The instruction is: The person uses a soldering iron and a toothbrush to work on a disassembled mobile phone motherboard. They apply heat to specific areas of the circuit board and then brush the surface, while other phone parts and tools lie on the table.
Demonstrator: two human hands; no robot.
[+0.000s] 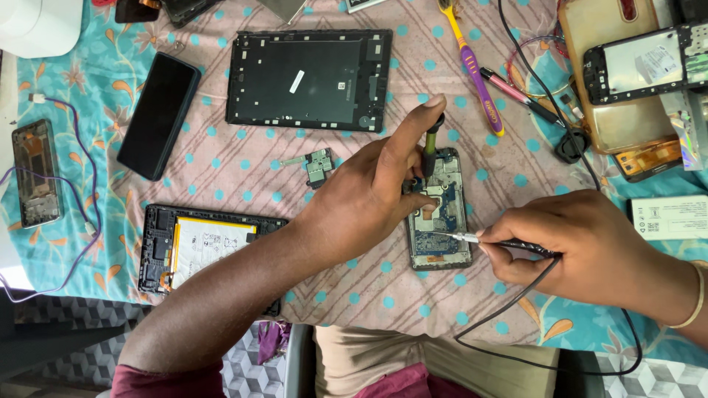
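Note:
An opened phone [441, 221] with its blue circuit board bare lies on the patterned cloth at the centre. My left hand [372, 193] holds a small dark screwdriver [430, 147] upright on the phone's upper part, forefinger pressed on its top. My right hand [582, 247] grips a thin corded probe [472, 237] like a pen, its metal tip resting on the middle of the board.
An open tablet shell [310, 77] lies at the back, a tablet with battery showing [199, 247] at front left. A black phone [158, 114], a small loose part [318, 166], a toothbrush [476, 70], a pen [516, 94] and more phone parts [645, 66] lie around.

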